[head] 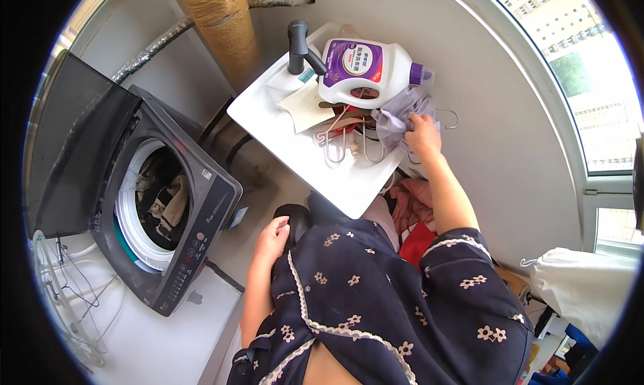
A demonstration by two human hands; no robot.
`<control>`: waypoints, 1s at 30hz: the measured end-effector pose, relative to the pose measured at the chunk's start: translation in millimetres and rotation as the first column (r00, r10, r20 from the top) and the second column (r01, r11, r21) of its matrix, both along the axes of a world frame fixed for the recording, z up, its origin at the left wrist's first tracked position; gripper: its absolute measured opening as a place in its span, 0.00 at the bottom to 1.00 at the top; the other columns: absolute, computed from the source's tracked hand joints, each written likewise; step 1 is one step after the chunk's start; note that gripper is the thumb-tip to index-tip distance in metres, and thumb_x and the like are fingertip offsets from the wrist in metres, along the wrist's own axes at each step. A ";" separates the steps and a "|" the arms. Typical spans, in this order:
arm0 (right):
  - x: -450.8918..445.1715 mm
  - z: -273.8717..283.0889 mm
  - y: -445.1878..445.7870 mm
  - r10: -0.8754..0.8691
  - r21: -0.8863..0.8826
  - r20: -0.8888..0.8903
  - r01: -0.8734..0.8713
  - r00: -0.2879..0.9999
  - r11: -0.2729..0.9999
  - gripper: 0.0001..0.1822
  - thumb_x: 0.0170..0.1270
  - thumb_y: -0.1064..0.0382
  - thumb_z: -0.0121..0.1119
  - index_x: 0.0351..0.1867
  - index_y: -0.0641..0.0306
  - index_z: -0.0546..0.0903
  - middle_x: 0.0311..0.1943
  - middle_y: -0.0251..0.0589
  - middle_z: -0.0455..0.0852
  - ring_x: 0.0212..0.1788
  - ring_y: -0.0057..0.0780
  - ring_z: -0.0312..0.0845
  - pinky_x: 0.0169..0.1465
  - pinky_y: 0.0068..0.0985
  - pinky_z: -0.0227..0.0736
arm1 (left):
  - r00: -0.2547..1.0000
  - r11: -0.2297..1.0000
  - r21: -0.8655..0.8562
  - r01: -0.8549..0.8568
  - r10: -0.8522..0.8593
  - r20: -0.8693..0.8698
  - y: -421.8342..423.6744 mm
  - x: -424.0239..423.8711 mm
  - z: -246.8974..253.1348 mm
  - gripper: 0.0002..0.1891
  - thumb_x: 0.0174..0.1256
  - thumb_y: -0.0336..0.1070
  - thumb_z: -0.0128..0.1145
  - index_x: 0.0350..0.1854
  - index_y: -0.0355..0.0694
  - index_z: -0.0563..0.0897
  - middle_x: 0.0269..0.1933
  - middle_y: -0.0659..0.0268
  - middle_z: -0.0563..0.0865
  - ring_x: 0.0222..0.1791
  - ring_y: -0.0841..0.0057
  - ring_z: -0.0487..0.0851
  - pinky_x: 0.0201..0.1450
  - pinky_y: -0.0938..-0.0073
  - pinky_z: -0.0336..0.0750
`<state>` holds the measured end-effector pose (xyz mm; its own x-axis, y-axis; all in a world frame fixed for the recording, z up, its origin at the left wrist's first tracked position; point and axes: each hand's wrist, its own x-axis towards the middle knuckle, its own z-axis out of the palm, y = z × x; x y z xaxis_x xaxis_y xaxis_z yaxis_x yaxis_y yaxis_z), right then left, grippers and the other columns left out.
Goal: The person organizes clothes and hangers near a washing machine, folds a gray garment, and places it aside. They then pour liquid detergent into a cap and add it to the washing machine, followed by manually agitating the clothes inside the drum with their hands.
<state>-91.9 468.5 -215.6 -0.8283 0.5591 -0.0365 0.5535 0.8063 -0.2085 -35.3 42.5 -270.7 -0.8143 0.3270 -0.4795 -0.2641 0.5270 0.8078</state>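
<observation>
My right hand (423, 137) reaches forward and grips a crumpled lavender cloth (402, 116) at the right side of a white basin (261, 111). Just beyond the cloth, a white and purple laundry detergent jug (359, 70) lies on its side, its purple cap (421, 75) pointing right. Metal hooks (373, 146) and clothes hangers lie tangled in the basin below the jug, partly hidden. My left hand (273, 238) hangs low beside my dark-clad leg, holding nothing, fingers loosely curled.
A top-loading washing machine (201, 219) stands on the left, its lid (75, 148) raised and dark and beige clothes (168, 204) in the drum. A black faucet (298, 48) rises behind the basin. Pink and red fabrics (413, 199) lie below it; a window (598, 83) is at right.
</observation>
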 end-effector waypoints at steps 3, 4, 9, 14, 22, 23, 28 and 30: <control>-3.0 49.4 -15.3 -0.002 -0.123 -0.140 -0.015 0.990 0.992 0.19 0.44 0.66 0.56 0.43 0.57 0.80 0.41 0.44 0.78 0.46 0.44 0.75 0.50 0.30 0.72 | 0.993 0.996 0.022 -0.084 0.082 0.080 -16.2 -5.0 -3.3 0.15 0.64 0.35 0.53 0.51 0.36 0.78 0.47 0.58 0.84 0.45 0.74 0.82 0.51 0.75 0.74; -1.1 70.0 -27.4 0.032 -0.221 -0.162 -0.067 0.986 0.973 0.20 0.43 0.67 0.56 0.43 0.58 0.80 0.42 0.43 0.78 0.45 0.44 0.76 0.50 0.31 0.72 | 0.993 0.994 0.037 -0.104 0.102 0.062 -22.7 -5.9 -7.5 0.15 0.66 0.34 0.51 0.52 0.35 0.78 0.45 0.63 0.84 0.44 0.79 0.80 0.50 0.78 0.73; 7.5 24.4 -67.5 0.201 -0.605 -0.152 -0.252 0.968 0.755 0.22 0.42 0.66 0.60 0.45 0.59 0.80 0.44 0.49 0.78 0.49 0.44 0.75 0.54 0.31 0.69 | 0.994 0.994 0.071 -0.088 0.084 0.064 -2.6 -43.8 0.7 0.15 0.66 0.35 0.51 0.52 0.35 0.77 0.47 0.62 0.84 0.46 0.77 0.80 0.51 0.78 0.72; -17.8 -32.1 -90.7 0.358 -0.554 -0.131 -0.368 0.924 0.747 0.20 0.50 0.63 0.58 0.48 0.57 0.80 0.49 0.50 0.76 0.54 0.47 0.72 0.57 0.33 0.68 | 0.998 0.996 0.075 -0.051 0.053 -0.028 19.0 -68.2 31.3 0.15 0.66 0.35 0.51 0.51 0.35 0.77 0.47 0.60 0.84 0.46 0.76 0.81 0.51 0.77 0.73; -142.0 -68.0 -132.8 0.548 -0.260 -0.276 -0.611 0.789 0.748 0.25 0.53 0.68 0.51 0.56 0.61 0.71 0.58 0.45 0.71 0.52 0.44 0.74 0.52 0.36 0.72 | 0.990 0.991 -0.015 -0.135 0.136 0.047 2.8 -52.0 34.1 0.14 0.66 0.36 0.51 0.51 0.35 0.78 0.47 0.61 0.84 0.47 0.75 0.82 0.51 0.76 0.73; -158.0 -71.5 -141.6 0.583 -0.205 -0.229 -0.625 0.779 0.753 0.25 0.54 0.70 0.48 0.58 0.60 0.69 0.60 0.43 0.70 0.52 0.45 0.74 0.51 0.38 0.73 | 0.986 0.988 -0.017 -0.155 0.156 0.057 0.2 -47.0 34.5 0.14 0.66 0.35 0.51 0.51 0.35 0.78 0.47 0.60 0.84 0.47 0.75 0.82 0.51 0.76 0.73; -208.2 -82.2 -153.5 0.648 -0.074 -0.044 -0.649 0.761 0.757 0.17 0.60 0.67 0.45 0.51 0.53 0.72 0.47 0.42 0.74 0.47 0.43 0.77 0.46 0.39 0.75 | 0.947 0.949 -0.055 -0.312 0.315 0.059 -20.9 -15.6 32.8 0.15 0.66 0.36 0.51 0.51 0.35 0.77 0.47 0.60 0.84 0.47 0.73 0.82 0.51 0.76 0.73; -212.0 -74.5 -150.8 0.644 -0.024 0.044 -0.644 0.763 0.765 0.09 0.60 0.66 0.46 0.41 0.55 0.76 0.43 0.40 0.75 0.46 0.41 0.77 0.44 0.38 0.75 | 0.926 0.932 -0.044 -0.361 0.363 0.100 -24.5 -5.2 28.4 0.15 0.66 0.36 0.51 0.51 0.35 0.77 0.47 0.60 0.84 0.47 0.74 0.82 0.51 0.76 0.73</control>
<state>-304.0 317.6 -290.1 -0.9906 -0.1060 -0.0863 -0.0866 0.9753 -0.2033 -40.6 18.0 -242.2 -0.8200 0.0067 -0.5723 -0.5226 0.3988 0.7535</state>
